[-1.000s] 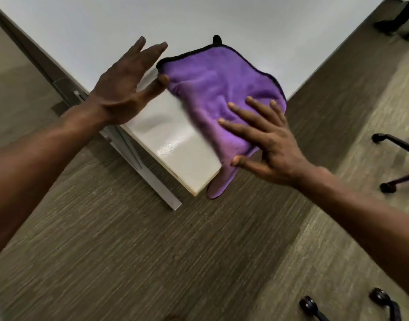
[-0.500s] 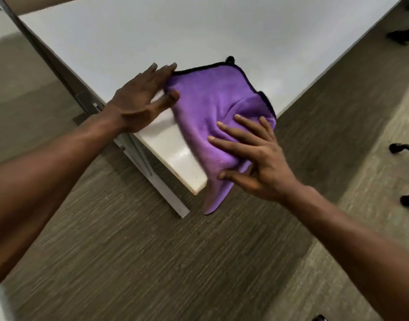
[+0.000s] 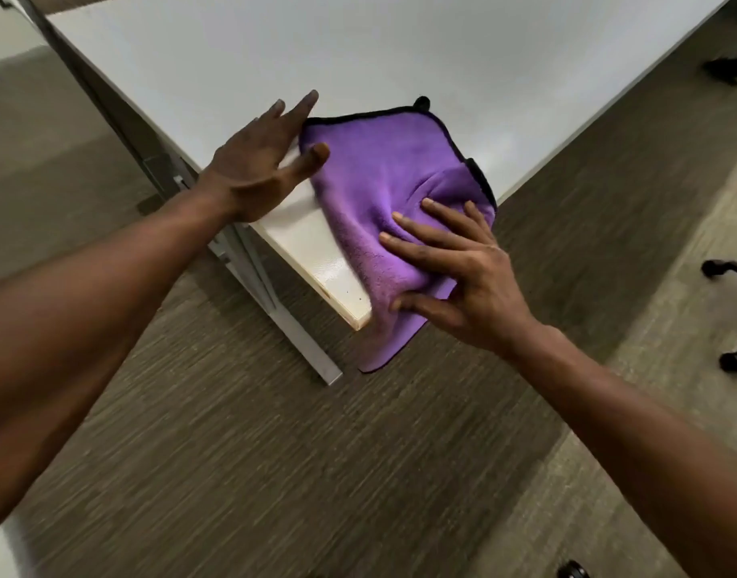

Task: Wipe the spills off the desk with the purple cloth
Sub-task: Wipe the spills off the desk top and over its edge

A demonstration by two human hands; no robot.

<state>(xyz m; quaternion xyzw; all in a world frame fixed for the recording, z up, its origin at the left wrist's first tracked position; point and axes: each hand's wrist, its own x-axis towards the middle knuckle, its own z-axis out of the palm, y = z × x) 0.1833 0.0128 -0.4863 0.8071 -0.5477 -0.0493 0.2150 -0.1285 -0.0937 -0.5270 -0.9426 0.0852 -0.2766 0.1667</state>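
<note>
A purple cloth [image 3: 383,177] with black trim lies on the near corner of the white desk [image 3: 358,48], one corner hanging off the edge toward the floor. My right hand [image 3: 454,264] presses flat on the cloth's near part with fingers spread, the thumb at the fold over the desk edge. My left hand [image 3: 262,160] rests flat on the desk beside the cloth's left edge, its fingertips touching the trim. No spill shows on the bare desk surface.
The desk's metal leg [image 3: 283,310] runs down to the brown carpet under the corner. Chair casters [image 3: 734,360] stand at the right edge, another caster [image 3: 571,571] at the bottom. A shoe [image 3: 729,68] is at the far right.
The cloth has bunched a little more toward the desk corner under my right hand. My left hand came down beside the cloth's left edge. The camera shifted.
</note>
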